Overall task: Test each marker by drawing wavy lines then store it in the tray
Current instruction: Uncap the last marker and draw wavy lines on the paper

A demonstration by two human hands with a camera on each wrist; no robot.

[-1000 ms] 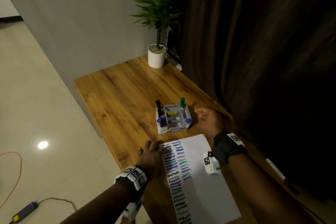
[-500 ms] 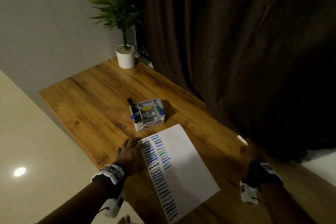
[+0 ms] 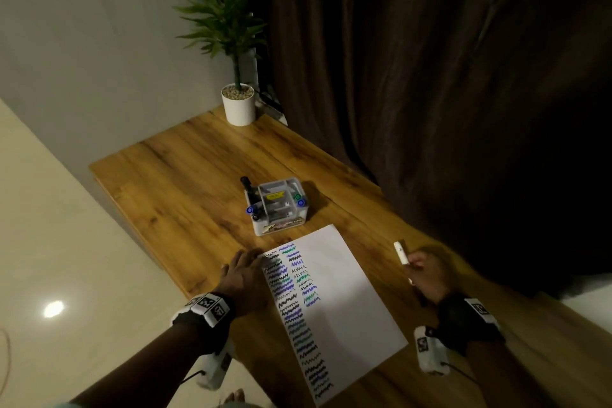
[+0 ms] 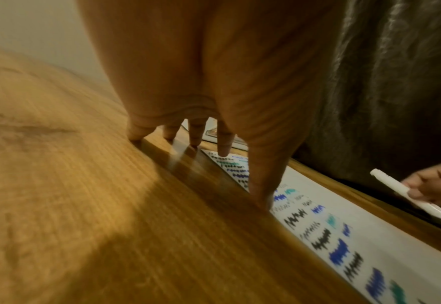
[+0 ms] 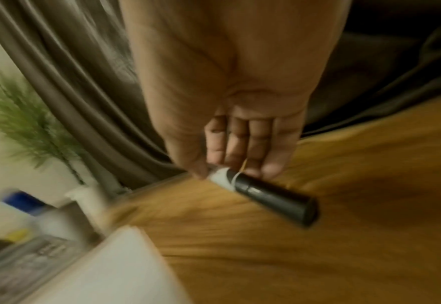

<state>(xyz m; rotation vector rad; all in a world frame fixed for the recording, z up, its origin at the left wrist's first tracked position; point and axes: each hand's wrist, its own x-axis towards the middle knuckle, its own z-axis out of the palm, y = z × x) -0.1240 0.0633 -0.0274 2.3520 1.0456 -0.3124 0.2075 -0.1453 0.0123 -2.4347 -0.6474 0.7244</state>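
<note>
My right hand point(image 3: 425, 275) grips a white marker with a black cap point(image 5: 271, 195) just right of the paper; its white end point(image 3: 400, 252) sticks up toward the tray. The white paper point(image 3: 337, 305) lies on the wooden table, its left part filled with black, blue and green wavy lines. My left hand point(image 3: 245, 275) lies flat, with its fingers point(image 4: 223, 142) straight on the paper's upper left corner. The clear tray point(image 3: 281, 222) stands beyond the paper and holds several markers with black, blue and green caps.
A potted plant point(image 3: 238, 103) in a white pot stands at the table's far corner. A dark curtain point(image 3: 430, 76) hangs along the right edge of the table point(image 3: 185, 189). The floor lies beyond the table's left edge.
My right hand went from beside the tray out to the table's right side, and now holds the marker near the paper. The left hand has stayed on the paper's corner.
</note>
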